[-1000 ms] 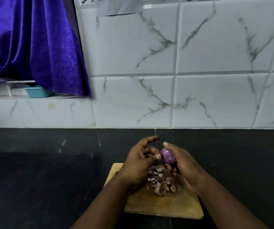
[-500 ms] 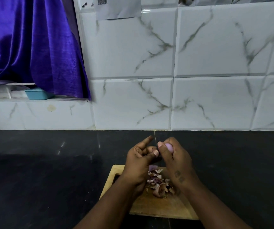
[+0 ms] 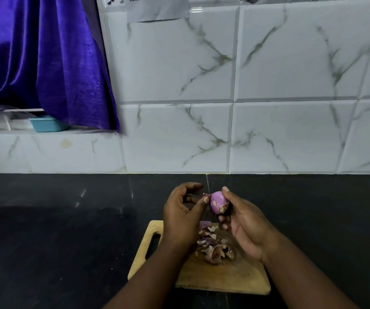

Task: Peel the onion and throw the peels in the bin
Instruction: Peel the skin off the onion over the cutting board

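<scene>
Though under peels [image 3: 213,244], board [image 3: 224,277] (black counter [image 3: 56,241])

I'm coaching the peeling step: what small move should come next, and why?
Probably the left hand should pull off the loose flap at its thumb and drop it on the peels below. The right hand grips the onion, mostly bare purple, with brown skin left at one end.

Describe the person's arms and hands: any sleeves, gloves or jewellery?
The left arm and right arm are bare up to the frame edge, no sleeve in view. The left hand and right hand wear no gloves; no ring, watch or bracelet is visible. Fingernails look short and unpainted.
</scene>
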A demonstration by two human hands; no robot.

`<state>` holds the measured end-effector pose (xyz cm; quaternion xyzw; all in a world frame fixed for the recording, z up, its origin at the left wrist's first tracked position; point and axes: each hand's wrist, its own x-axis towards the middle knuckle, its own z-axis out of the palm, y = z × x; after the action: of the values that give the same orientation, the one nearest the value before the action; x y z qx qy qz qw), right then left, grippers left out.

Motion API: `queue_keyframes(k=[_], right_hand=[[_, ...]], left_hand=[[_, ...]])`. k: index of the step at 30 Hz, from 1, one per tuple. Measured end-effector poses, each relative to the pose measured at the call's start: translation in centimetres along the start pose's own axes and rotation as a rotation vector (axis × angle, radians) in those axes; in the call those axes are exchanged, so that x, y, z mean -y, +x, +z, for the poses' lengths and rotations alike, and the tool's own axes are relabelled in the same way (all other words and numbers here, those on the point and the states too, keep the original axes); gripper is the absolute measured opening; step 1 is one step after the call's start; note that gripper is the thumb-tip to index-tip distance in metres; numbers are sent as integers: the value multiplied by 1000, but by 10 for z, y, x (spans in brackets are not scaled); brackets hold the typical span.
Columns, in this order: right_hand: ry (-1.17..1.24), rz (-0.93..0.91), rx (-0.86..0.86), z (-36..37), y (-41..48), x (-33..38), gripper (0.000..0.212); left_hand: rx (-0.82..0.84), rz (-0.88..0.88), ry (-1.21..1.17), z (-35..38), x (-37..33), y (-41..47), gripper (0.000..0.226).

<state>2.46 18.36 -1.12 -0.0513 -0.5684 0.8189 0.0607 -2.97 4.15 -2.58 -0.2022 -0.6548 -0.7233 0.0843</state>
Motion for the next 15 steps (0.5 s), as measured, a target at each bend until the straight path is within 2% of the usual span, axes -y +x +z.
queue_keyframes(k=[3,7,9,15], right_hand=[[-14,-7,-26,-3,4,-2,55],[31,-38,-38,-6,8,-5,48],[29,-55,-28,-5,9,-5,46],[-13,-75,-19,-4,9,-6,45]], left_hand=[[-46,58,171,-1,3,0,18],[30,102,239,0,3,-3,6],[28,140,296,0,4,-3,11],[5,101,284,0,7,-2,17]])
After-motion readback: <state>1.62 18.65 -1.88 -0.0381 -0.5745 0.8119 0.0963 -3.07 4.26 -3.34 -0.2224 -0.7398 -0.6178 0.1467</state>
